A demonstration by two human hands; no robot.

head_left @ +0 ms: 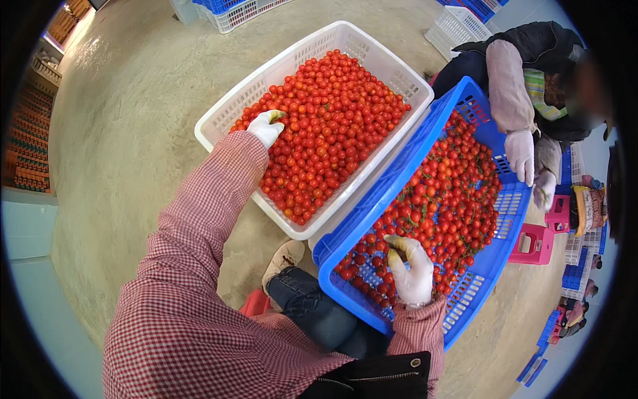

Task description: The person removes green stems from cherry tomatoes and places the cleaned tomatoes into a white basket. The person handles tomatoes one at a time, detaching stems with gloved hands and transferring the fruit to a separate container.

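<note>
My left hand (pixel 266 129), in a white glove with yellow-green stained fingertips, is over the left part of a white plastic crate (pixel 211 118). Loose red cherry tomatoes (pixel 332 126) fill much of this crate. Its fingers are apart at the tips, just above the tomatoes, and nothing shows between them. My right hand (pixel 413 274), gloved the same way, hovers over the near end of a tilted blue crate (pixel 345 249). Thumb and forefinger curve with a gap; the other fingers are partly hidden. Cherry tomatoes (pixel 452 199) with green stems among them lie in the blue crate.
A co-worker's gloved hand (pixel 520 156) is at the blue crate's far right rim. Pink stools (pixel 533 245) stand at the right. Stacked crates (pixel 232 14) are at the back, with a white crate (pixel 458 30) behind the co-worker. My shoe (pixel 284 261) rests on concrete floor.
</note>
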